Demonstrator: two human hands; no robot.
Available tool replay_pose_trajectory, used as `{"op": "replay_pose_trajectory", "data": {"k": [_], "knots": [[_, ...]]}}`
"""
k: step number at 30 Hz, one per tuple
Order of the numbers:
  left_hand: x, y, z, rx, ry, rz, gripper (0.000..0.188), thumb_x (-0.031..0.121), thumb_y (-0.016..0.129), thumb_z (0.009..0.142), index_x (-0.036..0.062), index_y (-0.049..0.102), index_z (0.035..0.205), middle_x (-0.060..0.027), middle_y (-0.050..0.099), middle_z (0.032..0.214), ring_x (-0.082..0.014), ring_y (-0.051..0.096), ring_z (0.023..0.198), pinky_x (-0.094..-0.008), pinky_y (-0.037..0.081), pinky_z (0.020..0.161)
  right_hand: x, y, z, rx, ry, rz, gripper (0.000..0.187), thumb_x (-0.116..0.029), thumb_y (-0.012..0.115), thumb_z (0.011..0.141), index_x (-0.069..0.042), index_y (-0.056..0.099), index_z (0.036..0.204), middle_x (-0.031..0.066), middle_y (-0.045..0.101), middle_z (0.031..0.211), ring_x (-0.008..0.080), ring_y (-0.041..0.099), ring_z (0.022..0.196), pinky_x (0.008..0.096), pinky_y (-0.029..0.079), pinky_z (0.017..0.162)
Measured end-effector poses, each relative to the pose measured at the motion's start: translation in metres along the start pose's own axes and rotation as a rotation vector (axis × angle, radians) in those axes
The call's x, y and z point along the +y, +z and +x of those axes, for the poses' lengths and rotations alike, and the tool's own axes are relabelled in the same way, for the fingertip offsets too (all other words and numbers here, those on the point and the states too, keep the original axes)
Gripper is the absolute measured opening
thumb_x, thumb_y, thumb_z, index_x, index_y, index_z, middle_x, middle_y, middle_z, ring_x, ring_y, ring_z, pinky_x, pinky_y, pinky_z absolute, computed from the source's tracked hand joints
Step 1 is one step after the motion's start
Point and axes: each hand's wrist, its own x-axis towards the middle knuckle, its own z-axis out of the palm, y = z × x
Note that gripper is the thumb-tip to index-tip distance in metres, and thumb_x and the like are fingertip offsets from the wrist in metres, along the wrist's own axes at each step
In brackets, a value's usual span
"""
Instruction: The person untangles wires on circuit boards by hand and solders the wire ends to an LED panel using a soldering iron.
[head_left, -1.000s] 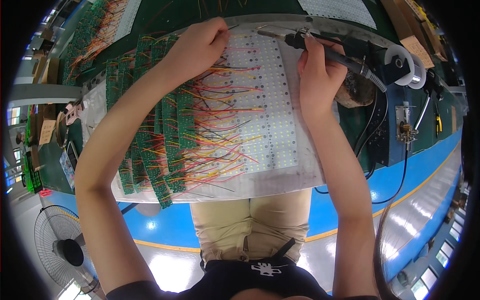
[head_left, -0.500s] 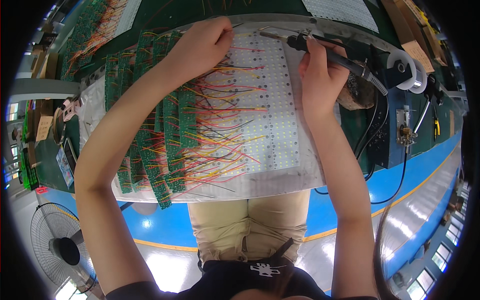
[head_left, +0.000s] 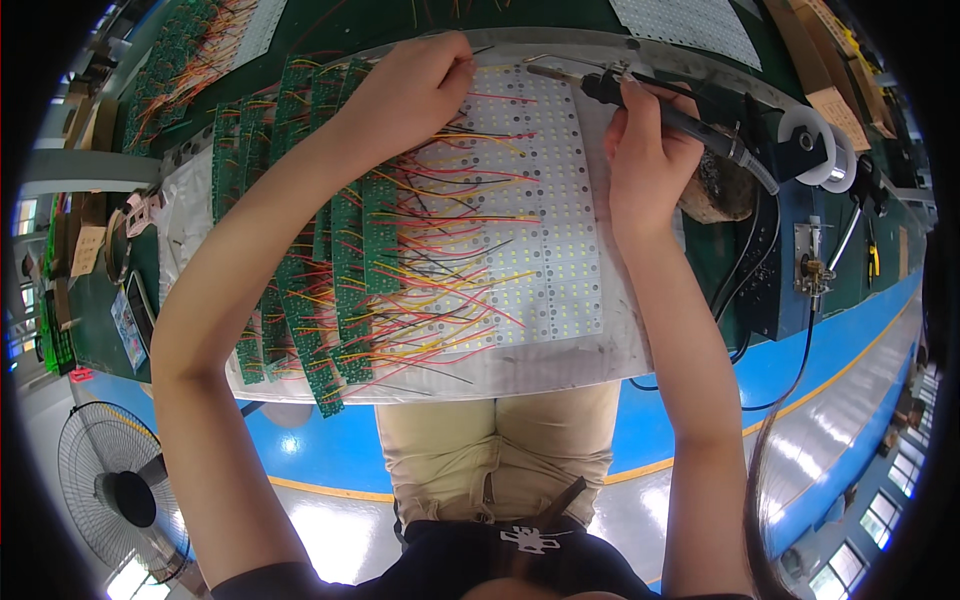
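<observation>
My left hand [head_left: 432,85] is closed in a pinch at the top of the white LED panel [head_left: 560,250]. The dark tip of a thin wire [head_left: 484,49] sticks out past its fingers. My right hand [head_left: 655,150] grips a soldering iron [head_left: 690,122] with a thin feed tube [head_left: 560,59] alongside it. The iron's tip points left, above the panel's upper right corner and apart from my left hand. Narrow green circuit boards [head_left: 348,280] lie side by side on the panel's left part, under my left forearm. Their red, yellow and black wires [head_left: 470,215] fan out rightward across the panel.
A solder spool [head_left: 818,145] stands at the right, by a blue box [head_left: 785,250] with cables. A brownish block [head_left: 722,188] sits beside my right wrist. More wired boards [head_left: 170,85] lie at the far left, another LED panel [head_left: 690,28] at the far right. A fan [head_left: 125,495] is lower left.
Both hands and the soldering iron have hardly moved; the view has shifted slightly. Hold and wire layout look the same.
</observation>
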Motion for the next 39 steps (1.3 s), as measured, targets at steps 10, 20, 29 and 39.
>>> {"op": "replay_pose_trajectory", "data": {"k": [10, 20, 29, 39], "knots": [[0.0007, 0.0004, -0.0006, 0.02, 0.013, 0.023, 0.012, 0.011, 0.052, 0.091, -0.0004, 0.052, 0.089, -0.0131, 0.058, 0.069, -0.0241, 0.055, 0.057, -0.0336, 0.041, 0.055, 0.0004, 0.0002, -0.0008, -0.001, -0.007, -0.003, 0.011, -0.009, 0.06, 0.086, -0.004, 0.052, 0.081, 0.0006, 0.045, 0.052, 0.0058, 0.037, 0.042, 0.0213, 0.027, 0.037], [0.0011, -0.0001, -0.0008, 0.024, 0.033, 0.041, 0.012, 0.011, 0.053, 0.09, -0.0009, 0.053, 0.089, -0.0151, 0.057, 0.071, -0.0274, 0.056, 0.06, -0.0357, 0.042, 0.056, 0.0026, -0.0013, -0.0008, -0.006, 0.0, -0.041, 0.011, -0.009, 0.059, 0.086, -0.004, 0.052, 0.081, 0.0002, 0.044, 0.052, 0.0048, 0.035, 0.042, 0.0208, 0.027, 0.037], [-0.0013, 0.0024, -0.0012, 0.042, 0.061, 0.047, 0.012, 0.011, 0.053, 0.09, -0.0008, 0.053, 0.088, -0.0157, 0.057, 0.072, -0.0285, 0.055, 0.06, -0.0361, 0.042, 0.057, 0.0012, -0.0008, -0.0005, 0.006, 0.043, 0.003, 0.01, -0.009, 0.058, 0.087, -0.005, 0.051, 0.083, 0.0004, 0.045, 0.053, 0.0049, 0.035, 0.042, 0.0217, 0.027, 0.036], [-0.0009, 0.0026, 0.0003, 0.051, 0.074, 0.076, 0.013, 0.012, 0.053, 0.09, -0.0008, 0.053, 0.088, -0.0151, 0.058, 0.069, -0.0282, 0.056, 0.059, -0.0362, 0.042, 0.056, 0.0006, -0.0011, 0.0005, 0.027, 0.03, 0.021, 0.01, -0.009, 0.059, 0.087, -0.005, 0.051, 0.084, 0.0004, 0.044, 0.052, 0.0052, 0.034, 0.041, 0.0217, 0.027, 0.037]]}}
